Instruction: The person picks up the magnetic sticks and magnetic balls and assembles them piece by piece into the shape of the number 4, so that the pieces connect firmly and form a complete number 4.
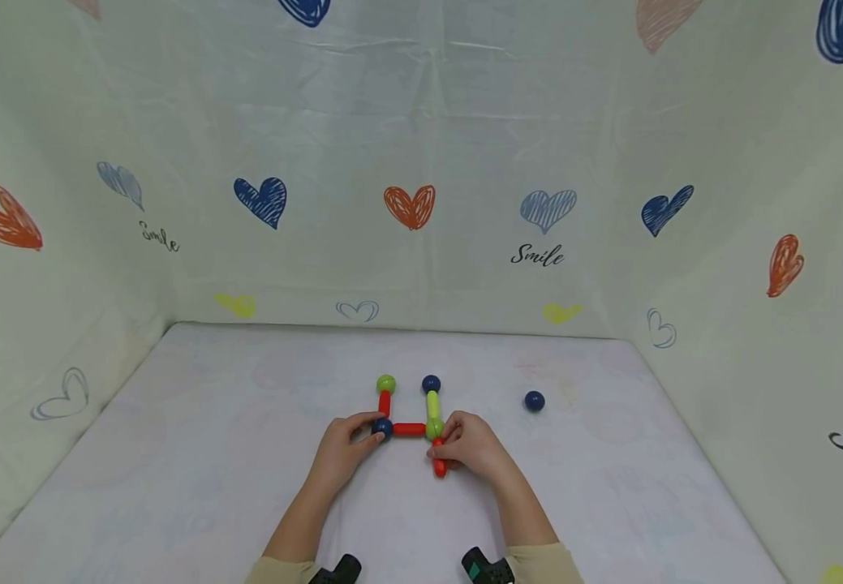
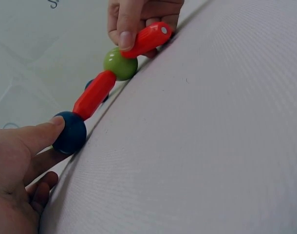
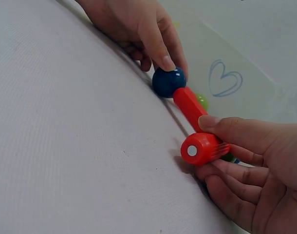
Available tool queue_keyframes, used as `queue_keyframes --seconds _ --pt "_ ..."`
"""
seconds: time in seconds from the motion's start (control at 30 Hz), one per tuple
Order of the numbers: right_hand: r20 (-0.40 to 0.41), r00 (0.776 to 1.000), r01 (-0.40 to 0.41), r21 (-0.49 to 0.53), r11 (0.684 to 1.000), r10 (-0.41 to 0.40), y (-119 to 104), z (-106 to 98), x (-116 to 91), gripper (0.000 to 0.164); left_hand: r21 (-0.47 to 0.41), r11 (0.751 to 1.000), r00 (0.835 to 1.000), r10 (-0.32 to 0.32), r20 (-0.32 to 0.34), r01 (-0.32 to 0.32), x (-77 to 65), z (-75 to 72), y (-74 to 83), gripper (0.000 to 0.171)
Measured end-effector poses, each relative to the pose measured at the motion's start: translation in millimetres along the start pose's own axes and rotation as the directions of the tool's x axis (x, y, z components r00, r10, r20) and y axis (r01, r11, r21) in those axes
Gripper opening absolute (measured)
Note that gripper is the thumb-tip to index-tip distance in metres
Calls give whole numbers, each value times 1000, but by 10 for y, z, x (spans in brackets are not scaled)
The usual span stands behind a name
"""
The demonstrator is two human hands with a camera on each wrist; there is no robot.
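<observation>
My left hand (image 1: 343, 452) pinches a dark blue ball (image 2: 70, 132) between thumb and fingers. From that ball a red rod (image 1: 410, 429) runs right to a green ball (image 1: 433, 427), and another red rod (image 1: 384, 403) leads away to a second green ball (image 1: 386, 384). Beyond the middle green ball, a yellow-green rod (image 1: 432, 404) ends in a blue ball (image 1: 432, 384). My right hand (image 1: 474, 445) pinches a third red rod (image 3: 202, 149), whose inner end meets the middle green ball. A pale disc marks this rod's free end in both wrist views.
A loose dark blue ball (image 1: 534, 401) lies on the white table (image 1: 611, 487), to the right of the joined pieces. Behind and at both sides hangs a pale cloth (image 1: 479, 162) printed with hearts.
</observation>
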State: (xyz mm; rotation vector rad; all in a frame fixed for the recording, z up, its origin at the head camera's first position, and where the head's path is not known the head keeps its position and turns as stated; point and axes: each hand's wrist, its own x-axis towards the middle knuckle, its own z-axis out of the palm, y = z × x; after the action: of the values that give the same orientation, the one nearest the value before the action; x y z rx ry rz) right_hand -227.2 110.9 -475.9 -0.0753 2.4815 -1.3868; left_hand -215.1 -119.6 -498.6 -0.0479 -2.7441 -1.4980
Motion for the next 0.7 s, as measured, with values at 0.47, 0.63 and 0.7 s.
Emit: queue_keyframes --seconds 0.47,0.63,0.7 --pt "-13 1000 -4 -6 1000 4 -3 13 10 35 7 1000 1000 -2 6 2 2 -1 -11 34" --pt "-31 1000 -3 -18 1000 3 -13 24 15 37 4 1000 1000 -8 8 8 2 0 -13 34" --pt "-35 999 -2 -21 1000 2 -15 26 13 37 4 1000 1000 -9 7 8 2 2 -12 34"
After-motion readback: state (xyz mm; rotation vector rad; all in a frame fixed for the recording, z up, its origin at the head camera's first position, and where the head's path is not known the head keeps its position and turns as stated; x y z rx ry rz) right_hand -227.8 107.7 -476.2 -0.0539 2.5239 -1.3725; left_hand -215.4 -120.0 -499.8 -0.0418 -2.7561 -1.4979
